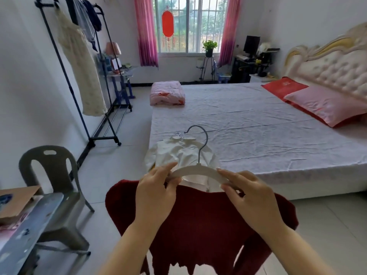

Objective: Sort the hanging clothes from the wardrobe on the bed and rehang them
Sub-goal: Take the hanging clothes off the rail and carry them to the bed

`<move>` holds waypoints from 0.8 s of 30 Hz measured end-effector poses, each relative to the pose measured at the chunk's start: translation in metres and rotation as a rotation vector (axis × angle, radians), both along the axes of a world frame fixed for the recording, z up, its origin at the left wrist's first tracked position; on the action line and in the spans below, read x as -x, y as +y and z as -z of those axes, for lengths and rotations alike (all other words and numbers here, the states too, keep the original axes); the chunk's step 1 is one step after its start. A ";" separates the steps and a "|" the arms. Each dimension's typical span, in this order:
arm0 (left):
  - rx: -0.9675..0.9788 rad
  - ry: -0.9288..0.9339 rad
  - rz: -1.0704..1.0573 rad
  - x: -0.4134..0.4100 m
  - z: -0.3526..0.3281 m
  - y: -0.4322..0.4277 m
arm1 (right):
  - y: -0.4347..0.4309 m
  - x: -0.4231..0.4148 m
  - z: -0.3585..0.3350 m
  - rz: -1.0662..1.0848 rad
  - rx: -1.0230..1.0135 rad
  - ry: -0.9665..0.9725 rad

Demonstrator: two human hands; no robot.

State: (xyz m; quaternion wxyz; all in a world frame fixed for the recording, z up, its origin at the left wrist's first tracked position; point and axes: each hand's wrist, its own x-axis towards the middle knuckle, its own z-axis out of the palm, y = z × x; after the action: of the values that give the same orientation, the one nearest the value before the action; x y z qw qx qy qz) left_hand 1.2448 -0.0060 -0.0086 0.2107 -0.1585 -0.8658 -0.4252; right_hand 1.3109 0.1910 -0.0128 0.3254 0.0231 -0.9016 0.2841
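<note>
The black metal rolling garment rack [65, 72] along the left wall carries a cream lace dress [79, 66], a grey garment [83, 22] and a navy garment [92, 14], all hanging from its top rail. The bed [258, 126], covered with a pale sheet, carries four things. A folded pink floral quilt [167, 93] lies at its far left corner and a pink pillow [325, 105] on a red cloth [282, 87] lies at the headboard edge. A cream-white garment [178, 153] on small hangers lies at the near left corner. The white curved hanger [196, 171] with a grey metal hook is held in the air just before that near left corner, hook upward. The left hand [156, 193] pinches its left end between thumb and curled fingers. The right hand [252, 197] pinches its right end the same way. The dark red knitted sweater [198, 225] hangs directly below the grip, its neckline just under the hanger bar and its shoulders spreading outward past both hands. Whether the hanger ends sit inside the neck opening cannot be told, as the hands cover them. A grey plastic chair [51, 171] stands on the floor to the left.
</note>
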 end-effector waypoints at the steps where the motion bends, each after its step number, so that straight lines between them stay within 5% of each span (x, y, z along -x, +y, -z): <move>1: -0.001 -0.006 -0.001 0.016 0.003 0.005 | 0.006 0.017 0.003 -0.002 -0.007 0.000; 24: -0.040 -0.126 -0.004 0.439 0.064 0.091 | 0.100 0.444 0.066 -0.033 0.007 -0.117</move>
State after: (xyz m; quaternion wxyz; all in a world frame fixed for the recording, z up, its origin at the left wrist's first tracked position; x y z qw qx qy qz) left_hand 0.8058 0.0852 -0.0723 0.1600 -0.1254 -0.8690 -0.4511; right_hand 0.8666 0.2907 -0.0791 0.2674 0.0203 -0.9175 0.2937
